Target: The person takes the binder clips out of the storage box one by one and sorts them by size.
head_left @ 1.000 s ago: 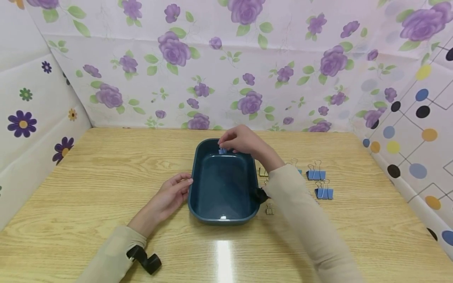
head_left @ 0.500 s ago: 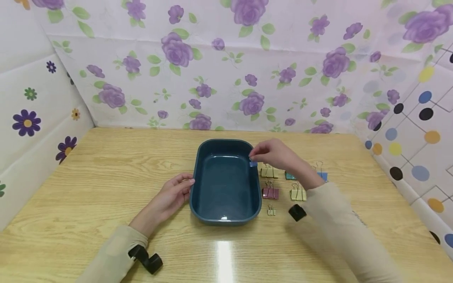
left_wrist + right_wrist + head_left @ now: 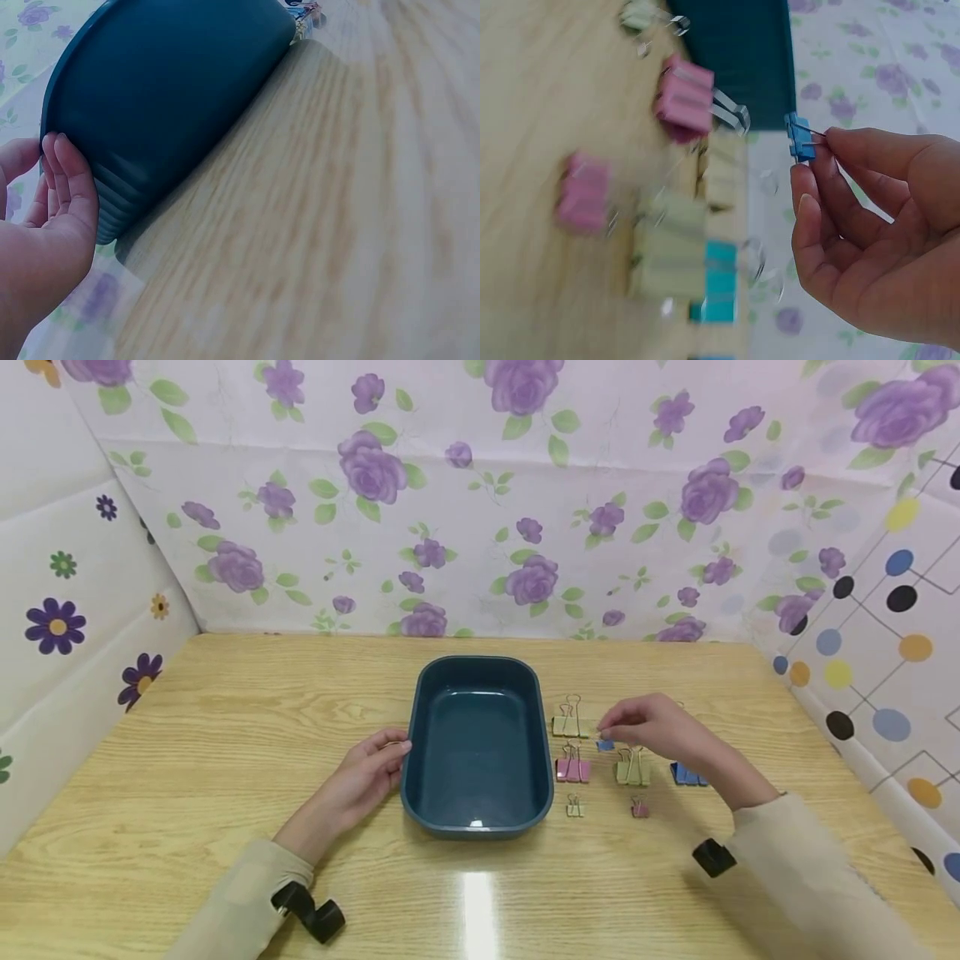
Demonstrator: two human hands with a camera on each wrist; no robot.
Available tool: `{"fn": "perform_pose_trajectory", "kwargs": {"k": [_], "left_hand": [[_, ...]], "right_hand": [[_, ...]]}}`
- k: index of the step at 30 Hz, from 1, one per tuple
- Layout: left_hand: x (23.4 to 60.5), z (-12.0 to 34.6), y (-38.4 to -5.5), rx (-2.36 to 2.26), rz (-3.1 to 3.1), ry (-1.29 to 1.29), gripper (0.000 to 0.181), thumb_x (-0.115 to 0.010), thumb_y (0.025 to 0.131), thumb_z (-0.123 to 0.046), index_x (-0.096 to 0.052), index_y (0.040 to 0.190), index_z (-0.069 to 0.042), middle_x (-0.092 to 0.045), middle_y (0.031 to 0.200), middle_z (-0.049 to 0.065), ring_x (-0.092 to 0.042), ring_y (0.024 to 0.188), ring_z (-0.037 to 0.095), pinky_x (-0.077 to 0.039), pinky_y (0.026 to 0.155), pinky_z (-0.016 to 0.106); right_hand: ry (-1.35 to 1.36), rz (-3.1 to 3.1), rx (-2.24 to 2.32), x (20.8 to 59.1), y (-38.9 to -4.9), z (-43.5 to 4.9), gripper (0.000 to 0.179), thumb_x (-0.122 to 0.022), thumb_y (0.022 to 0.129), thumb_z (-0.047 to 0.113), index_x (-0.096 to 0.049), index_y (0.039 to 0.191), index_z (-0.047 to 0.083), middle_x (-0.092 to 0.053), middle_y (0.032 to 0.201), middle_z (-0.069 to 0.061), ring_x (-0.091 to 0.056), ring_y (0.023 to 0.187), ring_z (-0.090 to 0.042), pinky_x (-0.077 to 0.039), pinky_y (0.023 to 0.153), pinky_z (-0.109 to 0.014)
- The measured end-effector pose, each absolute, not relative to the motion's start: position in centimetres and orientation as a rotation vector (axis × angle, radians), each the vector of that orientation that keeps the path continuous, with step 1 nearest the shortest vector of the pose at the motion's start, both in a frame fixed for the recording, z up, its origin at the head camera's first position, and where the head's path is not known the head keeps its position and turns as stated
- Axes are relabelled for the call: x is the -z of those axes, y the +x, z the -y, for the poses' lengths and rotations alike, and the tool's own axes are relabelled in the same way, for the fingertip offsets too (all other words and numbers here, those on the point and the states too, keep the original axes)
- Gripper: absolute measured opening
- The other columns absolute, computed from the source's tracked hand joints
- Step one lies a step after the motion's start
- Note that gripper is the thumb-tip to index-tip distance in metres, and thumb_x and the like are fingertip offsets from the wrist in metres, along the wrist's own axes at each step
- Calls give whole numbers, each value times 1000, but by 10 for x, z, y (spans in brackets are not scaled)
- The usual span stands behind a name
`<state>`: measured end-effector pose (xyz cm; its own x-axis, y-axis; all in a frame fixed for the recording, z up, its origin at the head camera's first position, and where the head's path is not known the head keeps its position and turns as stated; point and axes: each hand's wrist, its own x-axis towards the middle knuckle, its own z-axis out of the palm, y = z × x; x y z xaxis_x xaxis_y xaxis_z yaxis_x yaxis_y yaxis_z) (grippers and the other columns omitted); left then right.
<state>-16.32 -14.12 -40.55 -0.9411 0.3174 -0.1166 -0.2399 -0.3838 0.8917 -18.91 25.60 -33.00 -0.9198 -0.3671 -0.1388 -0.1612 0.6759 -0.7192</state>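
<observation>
In my right hand (image 3: pixel 663 727) I pinch a small blue binder clip (image 3: pixel 605 746) between thumb and fingertips. The right wrist view shows the same blue clip (image 3: pixel 800 138) held by its wire handles. My left hand (image 3: pixel 367 777) holds the left rim of a deep dark teal plastic tray (image 3: pixel 408 785). In the left wrist view its thumb and curled fingers meet at the tray's edge. Binder clips stand close to my right hand: a large yellow one (image 3: pixel 572 727), a pink one (image 3: pixel 573 770) and a pale yellow one (image 3: pixel 632 772).
A larger blue binder clip (image 3: pixel 687 774) is partly hidden by my right wrist. Nearer me are a small pale clip (image 3: pixel 574 807) and a small pink clip (image 3: pixel 640 808). A teal clip (image 3: pixel 720 281) shows in the right wrist view. Flowered cloth (image 3: pixel 450 527) hangs behind the wooden table (image 3: pixel 300 677).
My right hand has carried the small blue binder clip from above the tray's far end, rightward and toward me, to over the clips. The left hand has stayed at the tray's rim.
</observation>
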Motion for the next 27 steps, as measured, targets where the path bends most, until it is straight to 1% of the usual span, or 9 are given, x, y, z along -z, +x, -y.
{"fn": "perform_pose_trajectory", "kwargs": {"k": [4,11,16,20,27], "left_hand": [[405,141,-162,-2361,-1508,98,8,-47,99,1,-53,100,-4,-61,89,3,-57,79,11,-47,74,23],[405,141,-163,-2354,-1514,97,8,-47,99,0,-53,101,-4,-61,90,3,-57,80,11,-47,75,23],[406,139,-163,-2363,-1502,98,9,-46,99,1,-53,101,-4,-61,90,3,-57,80,11,-48,75,23],[406,138,-164,-2370,-1492,82,10,-46,99,2,-54,99,-5,-61,88,3,-57,78,10,-47,73,23],[406,139,-164,-2374,-1497,63,11,-45,99,2,-53,98,-6,-60,86,2,-56,76,10,-47,72,22]], "right_hand": [[-411,-2581,1108,338,-180,-277,21,-63,95,20,-70,106,4,-67,104,-5,-61,96,-23,-50,82,-42],[-383,-2513,1158,345,-160,-304,24,-64,94,23,-69,107,2,-65,104,-8,-58,89,-26,-51,73,-40],[-333,-2492,1187,353,-149,-324,26,-64,95,22,-67,108,0,-65,104,-10,-60,88,-25,-52,74,-38],[-253,-2482,1183,360,-142,-341,27,-65,94,21,-67,108,-1,-65,103,-10,-60,85,-22,-51,71,-35],[-217,-2445,1210,370,-134,-362,27,-64,94,22,-67,109,-1,-66,108,-13,-60,82,-20,-51,69,-32]]}}
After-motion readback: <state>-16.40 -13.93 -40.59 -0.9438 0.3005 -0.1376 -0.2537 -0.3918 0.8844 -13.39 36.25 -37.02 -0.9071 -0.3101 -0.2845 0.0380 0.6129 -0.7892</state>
